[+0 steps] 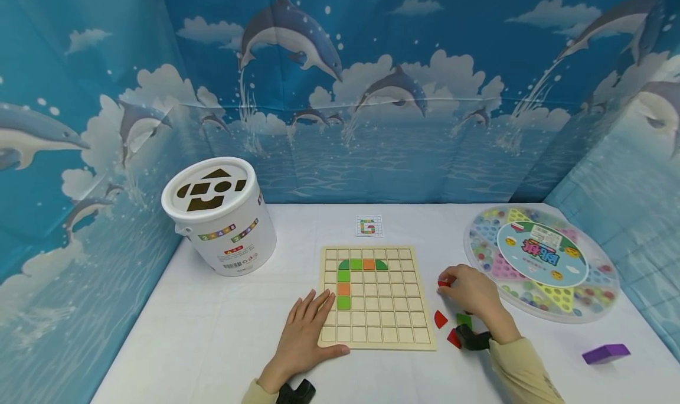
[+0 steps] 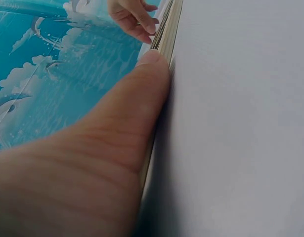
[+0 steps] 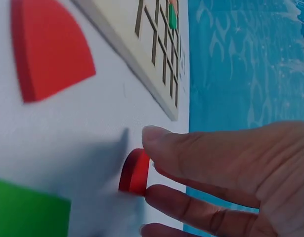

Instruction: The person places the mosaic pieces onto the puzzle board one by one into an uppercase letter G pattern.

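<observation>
My left hand (image 1: 303, 336) lies with fingers spread on the lower left corner of a wooden grid board (image 1: 395, 318), its thumb along the near edge. Green and orange squares (image 1: 343, 289) run down one column of the board, and a top row ends in green quarter-circles (image 1: 381, 265). Right of the board, my right hand (image 1: 473, 289) pinches a small red quarter-circle block (image 3: 135, 172) between thumb and finger, close over the table. Nearer me lie another red quarter-circle block (image 1: 440, 319), a red piece (image 1: 454, 338) and a green square (image 1: 464, 320), partly behind the wrist camera.
A small pattern card (image 1: 369, 226) lies behind the board. At the back left stands a white lidded bucket (image 1: 234, 238) with shape holes. A round marble game board (image 1: 542, 297) is at the right, and a purple block (image 1: 605, 353) lies nearer. Dolphin-print cloth (image 1: 340, 156) hangs behind.
</observation>
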### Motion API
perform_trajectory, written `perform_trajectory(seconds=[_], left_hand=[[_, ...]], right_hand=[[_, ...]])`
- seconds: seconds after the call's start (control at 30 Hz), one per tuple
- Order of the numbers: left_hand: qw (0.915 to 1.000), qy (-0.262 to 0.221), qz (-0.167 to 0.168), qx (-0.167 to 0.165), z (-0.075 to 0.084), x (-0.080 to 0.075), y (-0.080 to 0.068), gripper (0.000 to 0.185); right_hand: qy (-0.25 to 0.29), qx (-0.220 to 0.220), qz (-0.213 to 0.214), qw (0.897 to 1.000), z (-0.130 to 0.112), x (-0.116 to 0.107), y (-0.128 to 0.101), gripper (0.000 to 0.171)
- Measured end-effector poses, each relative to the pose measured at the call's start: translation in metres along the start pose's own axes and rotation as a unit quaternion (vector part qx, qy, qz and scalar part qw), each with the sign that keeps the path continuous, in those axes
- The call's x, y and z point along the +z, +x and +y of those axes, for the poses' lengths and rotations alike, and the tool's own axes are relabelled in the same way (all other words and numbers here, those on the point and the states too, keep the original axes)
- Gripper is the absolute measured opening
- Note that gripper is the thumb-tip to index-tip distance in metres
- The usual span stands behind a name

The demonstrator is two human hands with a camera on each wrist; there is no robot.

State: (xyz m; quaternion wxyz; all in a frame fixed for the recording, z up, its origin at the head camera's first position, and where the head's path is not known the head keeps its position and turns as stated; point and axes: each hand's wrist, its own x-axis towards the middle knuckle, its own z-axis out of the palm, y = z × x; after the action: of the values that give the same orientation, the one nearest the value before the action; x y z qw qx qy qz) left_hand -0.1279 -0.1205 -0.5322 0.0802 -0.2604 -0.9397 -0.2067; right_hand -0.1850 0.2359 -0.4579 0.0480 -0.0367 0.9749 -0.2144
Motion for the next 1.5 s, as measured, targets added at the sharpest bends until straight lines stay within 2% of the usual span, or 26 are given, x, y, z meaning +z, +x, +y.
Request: perform_trajectory(seconds=[0.2, 0.43, 0.7, 1.0, 1.23, 1.5], left_hand=[[1.0000, -0.004, -0.002, -0.001, 0.001, 0.000, 0.000, 0.097], [1.0000, 0.001, 0.000, -0.002, 0.001, -0.001, 0.000, 0.097], [1.0000, -0.001, -0.005, -0.003, 0.001, -0.001, 0.000, 0.097], [1.0000, -0.002, -0.004, -0.003, 0.000, 0.000, 0.000, 0.097], [1.0000, -0.004, -0.002, -0.002, 0.000, 0.000, 0.000, 0.097], [1.0000, -0.002, -0.006, -0.006, 0.001, -0.001, 0.000, 0.097]], right_hand=[[0.016, 0.018, -0.010, 1.000, 0.013, 0.000, -0.002, 0.025], [0.007, -0.001, 0.009, 1.000, 0.018, 0.001, -0.001, 0.022], [0.009, -0.004, 0.009, 1.000, 0.015, 0.003, -0.001, 0.017], [0.003, -0.021, 0.048, 0.999, 0.004, 0.014, -0.004, 0.020], [0.037, -0.078, 0.063, 0.994, -0.024, 0.019, -0.013, 0.019], [0.068, -0.168, 0.068, 0.981, -0.064, 0.036, -0.014, 0.022]])
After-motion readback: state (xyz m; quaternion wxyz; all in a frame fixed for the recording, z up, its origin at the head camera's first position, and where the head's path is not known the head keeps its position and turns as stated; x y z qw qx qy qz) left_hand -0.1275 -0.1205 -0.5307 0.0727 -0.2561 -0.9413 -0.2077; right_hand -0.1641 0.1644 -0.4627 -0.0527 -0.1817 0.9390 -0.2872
